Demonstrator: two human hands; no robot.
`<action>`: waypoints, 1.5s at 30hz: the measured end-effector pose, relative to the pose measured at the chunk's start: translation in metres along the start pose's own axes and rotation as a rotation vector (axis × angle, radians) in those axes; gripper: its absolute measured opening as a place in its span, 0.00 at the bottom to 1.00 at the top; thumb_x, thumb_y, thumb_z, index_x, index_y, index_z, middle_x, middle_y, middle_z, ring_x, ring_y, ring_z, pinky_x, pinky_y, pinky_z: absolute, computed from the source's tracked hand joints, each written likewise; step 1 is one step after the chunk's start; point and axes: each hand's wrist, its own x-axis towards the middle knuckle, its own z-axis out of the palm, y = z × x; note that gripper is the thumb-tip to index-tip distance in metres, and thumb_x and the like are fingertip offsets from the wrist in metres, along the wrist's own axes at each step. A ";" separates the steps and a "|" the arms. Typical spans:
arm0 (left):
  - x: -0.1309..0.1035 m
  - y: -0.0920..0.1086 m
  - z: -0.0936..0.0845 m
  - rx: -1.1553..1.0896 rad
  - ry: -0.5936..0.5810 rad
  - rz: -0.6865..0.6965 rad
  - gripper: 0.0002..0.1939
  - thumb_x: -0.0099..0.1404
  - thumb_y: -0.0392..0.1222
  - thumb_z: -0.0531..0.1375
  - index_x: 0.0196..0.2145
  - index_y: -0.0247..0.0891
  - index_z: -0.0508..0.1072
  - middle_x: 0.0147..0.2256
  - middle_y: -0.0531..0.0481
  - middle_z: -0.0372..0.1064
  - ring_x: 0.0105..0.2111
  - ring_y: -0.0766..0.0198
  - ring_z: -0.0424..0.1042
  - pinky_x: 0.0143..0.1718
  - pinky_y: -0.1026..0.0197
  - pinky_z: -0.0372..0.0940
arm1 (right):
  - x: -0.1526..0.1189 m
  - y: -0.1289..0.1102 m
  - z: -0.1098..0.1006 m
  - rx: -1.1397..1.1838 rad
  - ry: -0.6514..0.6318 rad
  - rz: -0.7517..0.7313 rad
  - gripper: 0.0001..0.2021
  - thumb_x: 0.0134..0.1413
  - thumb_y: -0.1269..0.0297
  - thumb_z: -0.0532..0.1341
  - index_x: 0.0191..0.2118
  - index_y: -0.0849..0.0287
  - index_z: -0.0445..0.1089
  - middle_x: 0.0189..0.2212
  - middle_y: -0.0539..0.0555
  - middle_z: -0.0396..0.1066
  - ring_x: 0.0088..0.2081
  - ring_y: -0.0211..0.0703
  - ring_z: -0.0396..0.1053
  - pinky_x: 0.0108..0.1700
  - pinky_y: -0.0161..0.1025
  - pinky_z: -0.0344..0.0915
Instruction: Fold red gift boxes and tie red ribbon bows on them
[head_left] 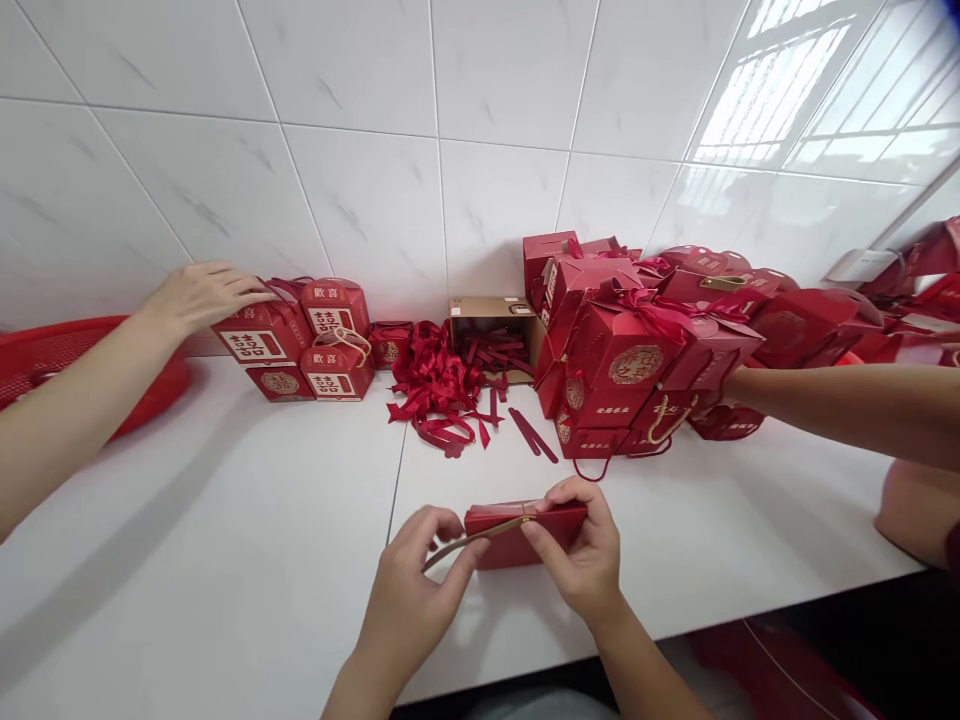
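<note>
Centrally, low in the frame, a flat red box (525, 535) is held w/ its long axis running left-right, on the white table (225, 520). Its right end is pinched by the right hand (581, 555); the gold cord handle (469, 540), trailing lower left, is gripped by the left hand (412, 590). Another person's hand (199, 295) is laid on stacked boxes (300, 340), upper left.

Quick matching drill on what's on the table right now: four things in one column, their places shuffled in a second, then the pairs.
1. flat red box
2. ribbon pile
3. cardboard box
4. red basket

A. far left edge of the table
B. against the wall, behind the ribbons
C. between the person's two hands
D. mid-table, in front of the cardboard box

Pairs: 1-C, 2-D, 3-B, 4-A
</note>
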 end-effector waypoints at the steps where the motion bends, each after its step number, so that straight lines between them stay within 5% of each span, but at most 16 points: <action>1: 0.000 0.001 -0.007 0.004 -0.082 -0.035 0.08 0.66 0.45 0.59 0.30 0.40 0.69 0.27 0.53 0.68 0.26 0.64 0.68 0.27 0.63 0.65 | 0.000 0.000 -0.001 0.001 0.004 -0.003 0.11 0.52 0.69 0.65 0.39 0.55 0.63 0.31 0.51 0.65 0.33 0.40 0.67 0.33 0.37 0.68; 3: 0.000 0.001 -0.021 -0.016 -0.147 -0.059 0.11 0.67 0.44 0.58 0.27 0.40 0.71 0.23 0.54 0.67 0.23 0.65 0.66 0.24 0.64 0.63 | 0.001 0.001 -0.001 0.012 0.018 0.006 0.11 0.52 0.69 0.65 0.39 0.55 0.63 0.31 0.50 0.65 0.33 0.40 0.67 0.34 0.38 0.69; 7: 0.005 0.007 -0.041 -0.200 0.051 0.081 0.06 0.65 0.38 0.60 0.30 0.41 0.75 0.28 0.50 0.72 0.28 0.63 0.71 0.28 0.63 0.67 | 0.001 0.000 0.000 0.056 -0.030 0.023 0.11 0.52 0.70 0.65 0.38 0.54 0.62 0.31 0.50 0.64 0.32 0.40 0.66 0.32 0.37 0.67; 10: 0.011 0.023 -0.043 -0.409 0.176 0.192 0.05 0.66 0.37 0.60 0.33 0.41 0.77 0.33 0.46 0.74 0.34 0.59 0.75 0.31 0.60 0.72 | -0.001 -0.005 0.003 0.095 -0.141 -0.024 0.12 0.52 0.71 0.65 0.39 0.54 0.62 0.30 0.50 0.65 0.32 0.41 0.66 0.31 0.38 0.66; 12: 0.015 0.036 -0.039 -0.531 0.180 0.182 0.04 0.68 0.39 0.59 0.35 0.40 0.74 0.31 0.47 0.74 0.30 0.60 0.76 0.27 0.60 0.73 | -0.003 -0.010 0.005 0.130 -0.201 -0.080 0.12 0.51 0.71 0.65 0.39 0.54 0.62 0.30 0.50 0.66 0.31 0.41 0.66 0.31 0.39 0.66; 15: 0.018 0.053 -0.034 -0.641 0.146 0.093 0.06 0.67 0.39 0.60 0.40 0.44 0.65 0.24 0.55 0.73 0.17 0.65 0.73 0.16 0.64 0.71 | -0.006 -0.017 0.004 0.185 -0.250 -0.147 0.13 0.51 0.73 0.64 0.39 0.54 0.62 0.30 0.51 0.66 0.31 0.42 0.65 0.32 0.40 0.66; 18: 0.019 0.058 -0.038 -0.631 0.045 0.083 0.06 0.66 0.38 0.61 0.39 0.45 0.66 0.23 0.56 0.72 0.15 0.65 0.72 0.14 0.65 0.70 | -0.008 -0.019 0.000 0.172 -0.271 -0.190 0.13 0.51 0.75 0.64 0.39 0.54 0.62 0.31 0.51 0.66 0.32 0.42 0.65 0.33 0.41 0.65; 20: 0.018 0.057 -0.044 -0.598 -0.096 0.117 0.04 0.69 0.38 0.57 0.40 0.44 0.71 0.26 0.52 0.75 0.21 0.63 0.76 0.20 0.62 0.74 | -0.007 -0.019 -0.003 0.138 -0.269 -0.219 0.13 0.51 0.75 0.64 0.39 0.54 0.62 0.31 0.51 0.66 0.32 0.42 0.65 0.33 0.42 0.65; 24: 0.013 0.048 -0.052 -0.422 -0.294 0.191 0.18 0.72 0.34 0.49 0.52 0.48 0.72 0.41 0.45 0.77 0.40 0.57 0.78 0.42 0.54 0.75 | -0.004 -0.019 -0.007 0.103 -0.258 -0.246 0.12 0.52 0.75 0.63 0.39 0.54 0.61 0.30 0.51 0.66 0.31 0.43 0.66 0.32 0.42 0.65; 29: 0.010 0.032 -0.038 -0.238 -0.096 0.318 0.16 0.63 0.29 0.60 0.41 0.49 0.80 0.43 0.43 0.71 0.42 0.56 0.75 0.40 0.55 0.73 | 0.001 -0.023 -0.005 0.003 -0.260 -0.311 0.12 0.52 0.76 0.63 0.38 0.54 0.61 0.29 0.51 0.67 0.29 0.42 0.66 0.30 0.41 0.65; 36: 0.003 0.037 -0.015 -0.508 0.076 0.130 0.14 0.64 0.28 0.61 0.39 0.47 0.79 0.36 0.49 0.78 0.36 0.60 0.79 0.37 0.60 0.75 | -0.001 -0.023 -0.001 -0.035 -0.260 -0.311 0.12 0.53 0.75 0.63 0.39 0.55 0.61 0.29 0.51 0.66 0.30 0.42 0.66 0.30 0.41 0.65; 45: 0.000 0.037 -0.012 -0.558 0.041 0.114 0.12 0.64 0.29 0.61 0.39 0.47 0.78 0.37 0.51 0.78 0.38 0.63 0.78 0.38 0.64 0.74 | -0.004 -0.023 -0.001 0.025 -0.260 -0.244 0.12 0.54 0.75 0.63 0.39 0.56 0.61 0.30 0.51 0.66 0.31 0.42 0.65 0.30 0.41 0.65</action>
